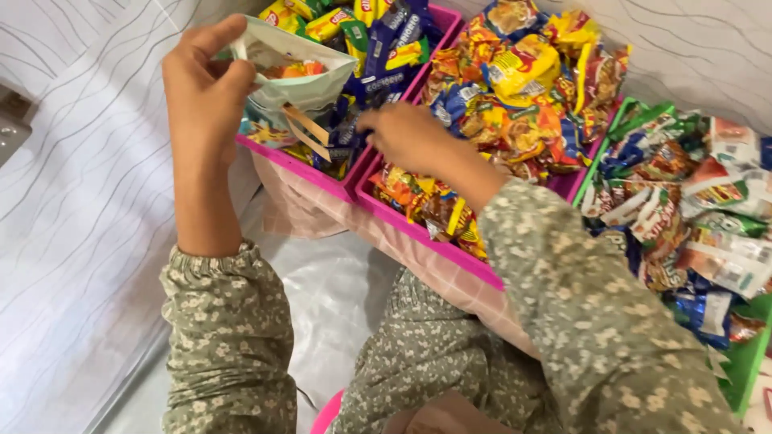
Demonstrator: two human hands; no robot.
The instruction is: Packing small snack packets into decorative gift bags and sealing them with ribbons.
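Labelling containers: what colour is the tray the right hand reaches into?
Pink: the tray under the right hand has bright pink walls, seen best in the head view.

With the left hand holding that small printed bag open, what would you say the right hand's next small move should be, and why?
Probably close the right hand on one dark blue snack packet in the left pink plastic tray and lift it toward the small printed paper bag. The left hand holds that bag's mouth open with packets already inside, and the right hand rests at the tray's blue packets.
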